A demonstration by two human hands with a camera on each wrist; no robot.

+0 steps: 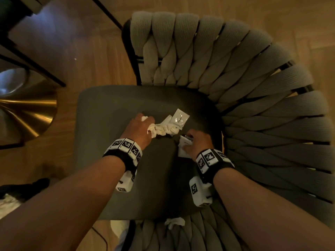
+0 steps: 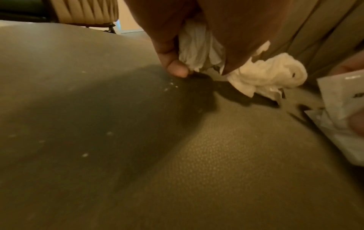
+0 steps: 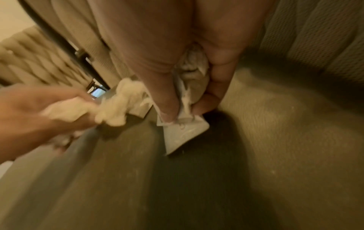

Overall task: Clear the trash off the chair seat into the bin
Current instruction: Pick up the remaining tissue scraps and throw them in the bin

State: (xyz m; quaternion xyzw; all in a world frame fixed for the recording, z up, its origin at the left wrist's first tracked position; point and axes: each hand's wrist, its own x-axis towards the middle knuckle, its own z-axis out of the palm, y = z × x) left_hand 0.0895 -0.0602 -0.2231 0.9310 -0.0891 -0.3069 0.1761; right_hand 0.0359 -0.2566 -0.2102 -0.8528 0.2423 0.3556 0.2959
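Observation:
On the dark grey chair seat (image 1: 112,109) lies a heap of trash. My left hand (image 1: 140,130) grips a crumpled white tissue (image 1: 164,130), whose loose end (image 2: 268,73) trails onto the seat. My right hand (image 1: 198,142) pinches small white paper packets (image 1: 184,144) between thumb and fingers (image 3: 169,99), with one packet (image 3: 183,133) hanging down. Just beyond the tissue, a white sachet with print (image 1: 179,117) lies flat on the seat. No bin is in view.
The chair's woven grey backrest (image 1: 226,66) curves round the far and right sides of the seat. Another tissue scrap (image 1: 174,222) sits on the near woven edge. A brass table base (image 1: 27,113) stands on the wooden floor at the left.

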